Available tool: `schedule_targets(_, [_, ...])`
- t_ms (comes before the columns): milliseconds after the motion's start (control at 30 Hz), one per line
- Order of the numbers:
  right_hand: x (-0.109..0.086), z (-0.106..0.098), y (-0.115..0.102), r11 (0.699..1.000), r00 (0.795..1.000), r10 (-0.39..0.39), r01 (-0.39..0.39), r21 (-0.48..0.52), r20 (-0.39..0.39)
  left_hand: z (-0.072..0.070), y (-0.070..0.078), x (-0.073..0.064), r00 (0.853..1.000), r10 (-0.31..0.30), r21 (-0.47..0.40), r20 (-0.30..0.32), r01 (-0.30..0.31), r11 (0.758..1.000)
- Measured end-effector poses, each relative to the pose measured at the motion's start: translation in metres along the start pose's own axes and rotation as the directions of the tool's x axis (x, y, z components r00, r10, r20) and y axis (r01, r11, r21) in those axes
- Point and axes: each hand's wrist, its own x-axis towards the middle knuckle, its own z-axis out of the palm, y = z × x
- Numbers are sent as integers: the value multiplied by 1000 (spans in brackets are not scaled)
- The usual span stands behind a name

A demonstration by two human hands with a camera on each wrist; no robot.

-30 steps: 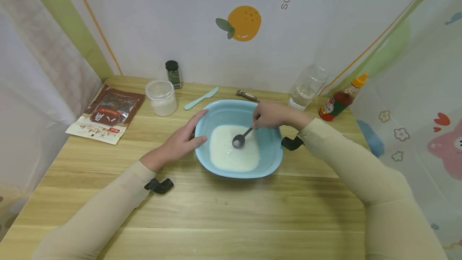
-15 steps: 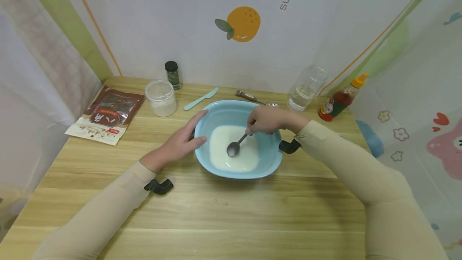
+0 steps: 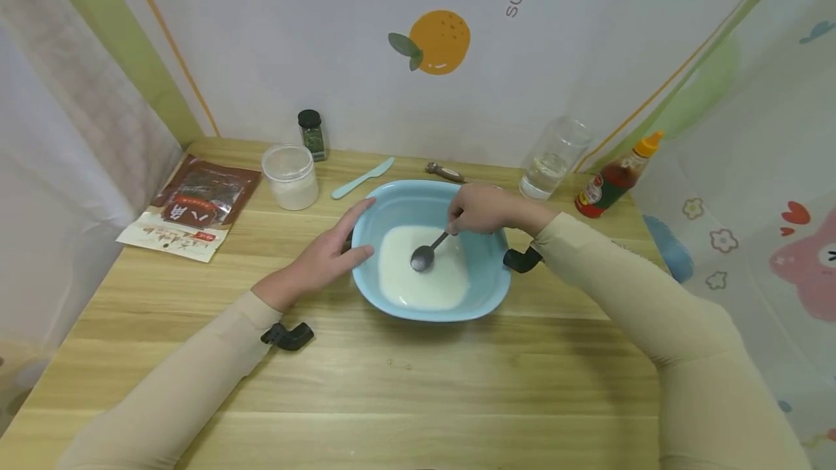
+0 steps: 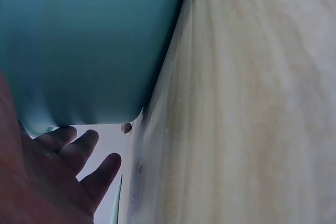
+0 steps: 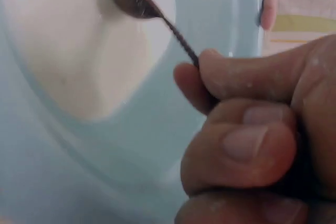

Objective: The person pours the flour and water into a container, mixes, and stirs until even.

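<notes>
Our right hand (image 3: 481,208) pinches the spoon (image 3: 423,258), likely stirring the white stuff (image 3: 431,291) below it, so our spread left hand (image 3: 326,254) should steady the bowl (image 3: 486,285) it touches.

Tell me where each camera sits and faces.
Head: on the head, facing forward and down at the rounded light blue basin; left hand, right hand, beige sleeves show.
Left wrist: on that wrist, facing the basin's outside and wooden tabletop; left hand shows.
Right wrist: on that wrist, facing into the basin; mainly right hand shows.
Head and right wrist share the dark, thin-handled spoon.
</notes>
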Motion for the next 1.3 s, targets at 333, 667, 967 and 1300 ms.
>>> schedule_targets(333, [3, -3, -1, 998, 999, 41, -42, 52, 26, 0, 1, 1, 1000, 1, 6, 0, -1, 1000])
schedule_targets(667, [13, -4, -6, 975, 988, 150, -142, 169, -32, -1, 1, 0, 1000, 4, 8, -4, -4, 1000])
schedule_targets(967, [5, -8, -8, 972, 984, 170, -177, 154, 59, -1, 2, 0, 1000, 5, -9, 3, -5, 1000])
schedule_targets(1300, [2, -5, -5, 991, 981, 93, -108, 81, 171, -1, 2, 0, 1000, 7, 14, 2, -7, 1000])
